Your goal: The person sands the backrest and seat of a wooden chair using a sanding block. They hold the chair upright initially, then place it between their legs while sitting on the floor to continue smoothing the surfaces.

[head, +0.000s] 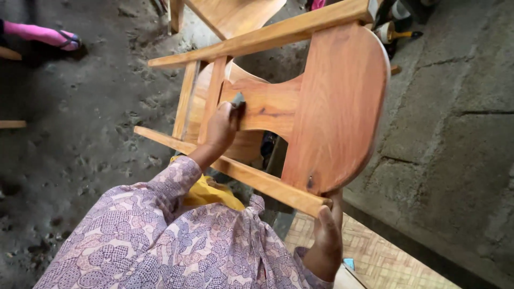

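A reddish-brown wooden chair (337, 107) lies tilted across my lap, its rounded seat panel facing me. My left hand (220, 127) presses a small dark piece of sandpaper (239, 101) against the curved back piece (267, 107) between the pale rails. My right hand (327, 235) grips the near end of a pale wooden rail (257, 179) just below the seat panel. My patterned purple sleeves fill the bottom of the view.
A yellow cloth (214, 194) lies on my lap under the chair. A woven surface (380, 259) sits at the lower right. Another person's foot in a pink sock and sandal (51, 36) rests on the dusty floor at upper left. Small round objects (393, 29) lie at the top right.
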